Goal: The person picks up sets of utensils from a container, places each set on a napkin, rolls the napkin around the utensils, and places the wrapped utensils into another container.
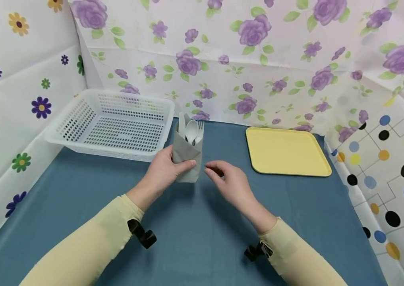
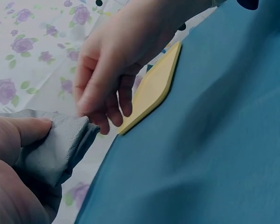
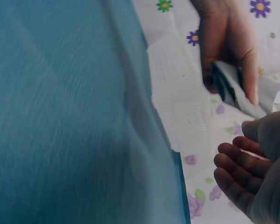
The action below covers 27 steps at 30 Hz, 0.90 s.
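Note:
My left hand (image 1: 166, 167) grips a folded grey napkin pouch (image 1: 187, 153), thumb across its front. Out of the pouch's top stick a white spoon (image 1: 192, 130), a fork (image 1: 200, 129) and a third white handle-like piece (image 1: 182, 125), likely a knife. The left wrist view shows the pouch's folded lower end (image 2: 60, 144) under the thumb. Just right of the pouch is my right hand (image 1: 232, 184), fingers loosely bent and holding nothing. Its thumb and fingers stand apart in the right wrist view, close beside the grey cloth (image 3: 242, 91).
A white perforated plastic basket (image 1: 116, 153) stands at the back left of the blue-covered table (image 1: 194, 246). At the back right lies a yellow tray (image 1: 287, 153). Patterned sheets (image 1: 223, 59) wall the table on the back and both sides.

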Motion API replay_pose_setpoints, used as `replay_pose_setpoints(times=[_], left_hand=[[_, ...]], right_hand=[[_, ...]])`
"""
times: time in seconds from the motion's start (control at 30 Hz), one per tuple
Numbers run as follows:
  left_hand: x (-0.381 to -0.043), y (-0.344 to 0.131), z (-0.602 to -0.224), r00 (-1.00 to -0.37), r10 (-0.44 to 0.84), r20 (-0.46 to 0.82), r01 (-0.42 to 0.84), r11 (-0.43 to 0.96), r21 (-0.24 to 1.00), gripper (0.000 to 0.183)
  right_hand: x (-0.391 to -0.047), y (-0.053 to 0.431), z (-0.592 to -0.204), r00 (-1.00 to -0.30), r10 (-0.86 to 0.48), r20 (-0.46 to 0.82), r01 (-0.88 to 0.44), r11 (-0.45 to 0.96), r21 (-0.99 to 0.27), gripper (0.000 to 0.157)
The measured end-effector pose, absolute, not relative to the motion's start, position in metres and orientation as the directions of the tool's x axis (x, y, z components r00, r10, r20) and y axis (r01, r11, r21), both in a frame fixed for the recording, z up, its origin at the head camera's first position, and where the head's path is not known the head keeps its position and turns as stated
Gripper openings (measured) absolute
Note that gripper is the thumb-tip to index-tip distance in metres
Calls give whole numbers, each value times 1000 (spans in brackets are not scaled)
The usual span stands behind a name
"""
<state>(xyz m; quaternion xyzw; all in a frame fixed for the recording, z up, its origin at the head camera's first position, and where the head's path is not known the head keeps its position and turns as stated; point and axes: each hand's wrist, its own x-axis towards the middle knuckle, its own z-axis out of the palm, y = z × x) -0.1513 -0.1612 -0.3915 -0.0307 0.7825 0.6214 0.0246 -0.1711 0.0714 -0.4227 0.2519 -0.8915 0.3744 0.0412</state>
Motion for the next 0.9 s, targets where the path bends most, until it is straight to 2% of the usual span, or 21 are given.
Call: replay_pose_setpoints(times=[0.13, 0.27, 0.53, 0.73, 0.9], left_hand=[[-154, -176, -381, -998, -15, -62, -64, 260, 964, 57], [-157, -194, -371, -997, -29, -67, -73, 303, 950, 58], [-165, -227, -360, -996, -66, -56, -78, 398, 914, 58], [-171, -244, -354, -992, -100, -73, -110, 451, 886, 61], [-178, -258, -350, -990, -125, -67, -117, 454, 883, 64]], right_hand=[[-178, 66, -427, -769, -529, 359, -639, 612, -466, 31], [-186, 58, -429, -657, -638, 402, -753, 585, -302, 40], [-204, 35, -426, -477, -774, 416, -872, 476, -114, 52], [-212, 19, -426, -400, -831, 387, -906, 422, -31, 64], [-218, 4, -428, -394, -863, 315, -911, 413, -7, 74]])
